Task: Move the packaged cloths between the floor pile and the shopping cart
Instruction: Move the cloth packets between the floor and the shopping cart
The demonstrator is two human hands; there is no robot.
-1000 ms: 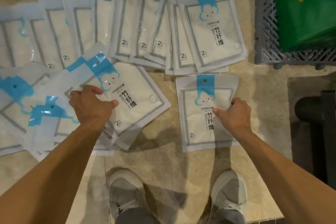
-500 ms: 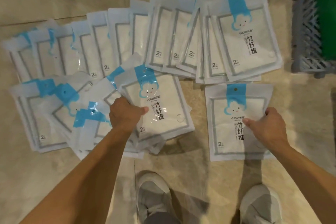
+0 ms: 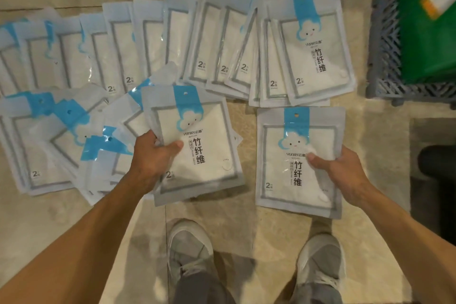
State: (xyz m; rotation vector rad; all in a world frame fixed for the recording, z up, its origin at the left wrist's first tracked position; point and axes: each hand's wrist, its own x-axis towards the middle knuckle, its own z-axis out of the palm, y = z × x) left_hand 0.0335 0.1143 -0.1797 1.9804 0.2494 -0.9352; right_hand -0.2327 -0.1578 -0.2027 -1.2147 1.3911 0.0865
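Packets of cloth cover the floor [image 3: 283,224] in overlapping rows [image 3: 148,39] — the bulk of the job looks undone. Left hand [image 3: 153,158] has its grip clamped on a small stack of packets [image 3: 197,145], thumb on top, lifted off the pile. Right hand [image 3: 340,165] pinches a single packet [image 3: 296,163] just beside it. Shopping cart [image 3: 385,32] sits at upper right, well apart, holding a green bag [image 3: 424,32]; no cloth packets show inside it.

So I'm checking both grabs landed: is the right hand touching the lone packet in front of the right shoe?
Touching. The head view shows the right hand pinching the packet, thumb pressed on its front.
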